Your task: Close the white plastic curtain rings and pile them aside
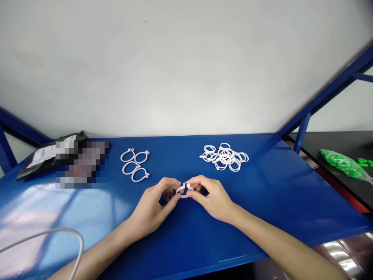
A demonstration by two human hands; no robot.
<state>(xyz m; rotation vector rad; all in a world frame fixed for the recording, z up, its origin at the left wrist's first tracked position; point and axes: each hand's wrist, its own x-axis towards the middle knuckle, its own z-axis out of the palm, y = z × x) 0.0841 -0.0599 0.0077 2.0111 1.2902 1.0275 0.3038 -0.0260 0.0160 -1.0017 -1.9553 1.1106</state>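
Between my two hands is one white plastic ring point(184, 196), its ends parted at the top. My left hand point(159, 200) pinches one end between thumb and fingers, and my right hand point(210, 196) pinches the other. Part of the ring is hidden behind my fingertips. Beyond my left hand lie several opened white rings point(140, 174), grouped close together on the blue table. A heap of similar white rings point(225, 156) lies beyond my right hand, many of them overlapping.
A black plastic parcel point(43, 155) with a white label rests at the table's left, beside a blurred-out patch. In the left foreground a pale cable point(67, 230) curves. To the right, a bag of green pieces point(342, 163) sits on a black surface. Blue metal bars point(303, 132) flank the table point(186, 241).
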